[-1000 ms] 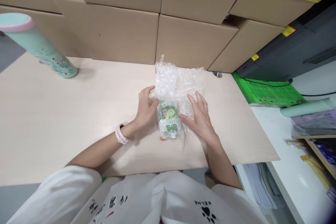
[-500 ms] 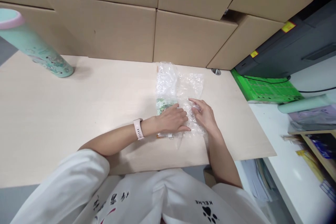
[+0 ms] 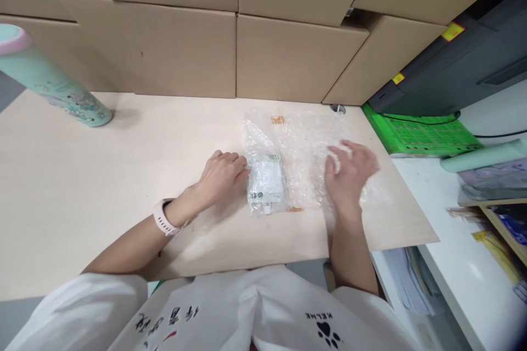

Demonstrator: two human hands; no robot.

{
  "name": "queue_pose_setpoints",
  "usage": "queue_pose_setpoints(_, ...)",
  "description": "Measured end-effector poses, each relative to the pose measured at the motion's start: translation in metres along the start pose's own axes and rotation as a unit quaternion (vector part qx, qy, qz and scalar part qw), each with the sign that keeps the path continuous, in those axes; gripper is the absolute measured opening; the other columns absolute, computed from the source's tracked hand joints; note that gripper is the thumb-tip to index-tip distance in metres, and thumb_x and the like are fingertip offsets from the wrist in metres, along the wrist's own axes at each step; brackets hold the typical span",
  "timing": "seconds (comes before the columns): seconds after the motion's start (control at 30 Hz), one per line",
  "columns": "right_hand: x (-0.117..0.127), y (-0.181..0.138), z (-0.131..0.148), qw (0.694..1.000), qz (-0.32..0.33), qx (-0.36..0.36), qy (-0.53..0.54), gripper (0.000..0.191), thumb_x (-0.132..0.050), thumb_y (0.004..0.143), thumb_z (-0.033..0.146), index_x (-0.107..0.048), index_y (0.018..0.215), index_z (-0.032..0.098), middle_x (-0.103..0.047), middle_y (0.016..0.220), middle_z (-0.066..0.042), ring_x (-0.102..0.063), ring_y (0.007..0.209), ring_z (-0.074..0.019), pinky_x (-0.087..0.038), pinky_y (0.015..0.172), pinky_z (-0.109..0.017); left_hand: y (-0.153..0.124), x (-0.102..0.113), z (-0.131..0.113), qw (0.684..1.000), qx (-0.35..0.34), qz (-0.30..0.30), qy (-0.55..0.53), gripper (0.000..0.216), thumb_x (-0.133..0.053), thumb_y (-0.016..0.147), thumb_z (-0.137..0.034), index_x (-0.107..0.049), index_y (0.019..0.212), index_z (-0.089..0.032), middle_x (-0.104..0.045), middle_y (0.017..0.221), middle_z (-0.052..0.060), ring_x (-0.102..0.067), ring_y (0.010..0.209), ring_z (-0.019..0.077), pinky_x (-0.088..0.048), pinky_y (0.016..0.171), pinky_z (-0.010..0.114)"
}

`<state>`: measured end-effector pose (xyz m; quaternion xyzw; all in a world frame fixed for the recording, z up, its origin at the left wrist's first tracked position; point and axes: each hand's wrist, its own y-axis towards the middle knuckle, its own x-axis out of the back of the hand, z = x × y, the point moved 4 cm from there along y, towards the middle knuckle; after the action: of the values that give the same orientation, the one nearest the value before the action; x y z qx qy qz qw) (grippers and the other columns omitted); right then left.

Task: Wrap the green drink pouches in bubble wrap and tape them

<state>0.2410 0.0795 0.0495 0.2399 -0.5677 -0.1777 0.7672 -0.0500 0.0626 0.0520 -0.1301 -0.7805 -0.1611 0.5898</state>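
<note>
Clear bubble wrap (image 3: 302, 162) lies spread between the two hands, running from the left fingertips across to beneath the right palm, with small patches of orange print at its far and near edges. Under its left part, just beside the fingertips of the left hand (image 3: 224, 175), sits a white, rectangular packet with green print (image 3: 265, 181), lying flat, its long side pointing away from the body. The left hand is loosely curled, knuckles up, its thumb and fingertips at the wrap's left edge; whether they pinch the film cannot be told. Well apart from the packet, the right hand (image 3: 352, 173) is open over the wrap's right part, fingers bent and slightly blurred, thumb held away from them; whether it touches the film is unclear. A pale pink strap with dark holes (image 3: 165, 218) circles the wrist behind the left hand. Beneath both hands is a pale wood-grain tabletop (image 3: 177, 137). Beyond them rises a stack of plain brown cardboard boxes (image 3: 177, 49). Far to the left of the left hand stands a mint-green tumbler with a pink rim (image 3: 61, 85), and right of the right hand lies a bright green flat box (image 3: 428, 131).
</note>
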Motion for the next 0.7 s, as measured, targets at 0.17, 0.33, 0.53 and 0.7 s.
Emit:
queue_pose_setpoints(0.17,-0.045,-0.018,0.044,0.955,0.242,0.121,0.122,0.028,-0.046,0.094,0.02,-0.074,0.094,0.024,-0.065,0.127,-0.008,-0.045,0.132,-0.0317,-0.023,0.111,-0.058,-0.008,-0.022,-0.004,0.989,0.037,0.032,-0.143,0.029,-0.049,0.093,-0.033,-0.065,0.11,-0.015,-0.068,0.097,0.011,-0.061,0.093,0.0253,-0.047,0.08,0.037)
queue_pose_setpoints(0.33,-0.024,-0.017,0.07,0.834,0.338,0.122,0.418,0.034,-0.048,0.099,0.038,-0.062,0.129,0.033,-0.051,0.149,-0.004,-0.036,0.144,-0.0263,-0.029,0.117,-0.051,-0.013,-0.038,0.009,0.889,0.102,0.079,-0.44,0.048,-0.043,0.093,-0.054,-0.07,0.106,-0.016,-0.071,0.097,0.01,-0.064,0.087,0.0225,-0.05,0.081,0.036)
queue_pose_setpoints(0.53,-0.016,-0.03,0.105,0.732,0.413,0.129,0.527,0.055,-0.052,0.098,0.046,-0.037,0.15,0.04,-0.045,0.154,-0.002,-0.047,0.138,-0.0238,-0.04,0.113,-0.044,-0.025,-0.03,0.055,0.76,0.267,-0.071,-0.589,0.056,-0.053,0.085,-0.062,-0.066,0.109,-0.013,-0.07,0.1,0.01,-0.064,0.085,0.0208,-0.052,0.076,0.033)
queue_pose_setpoints(0.7,-0.056,-0.038,0.095,0.837,0.36,0.135,0.391,0.037,-0.05,0.098,0.038,-0.06,0.131,0.025,-0.063,0.13,-0.011,-0.059,0.12,-0.0248,-0.047,0.102,-0.046,-0.042,-0.024,0.086,0.809,0.315,-0.171,-0.466,0.057,-0.068,0.075,-0.039,-0.055,0.127,-0.018,-0.063,0.107,0.006,-0.059,0.07,0.011,-0.048,0.061,0.024)
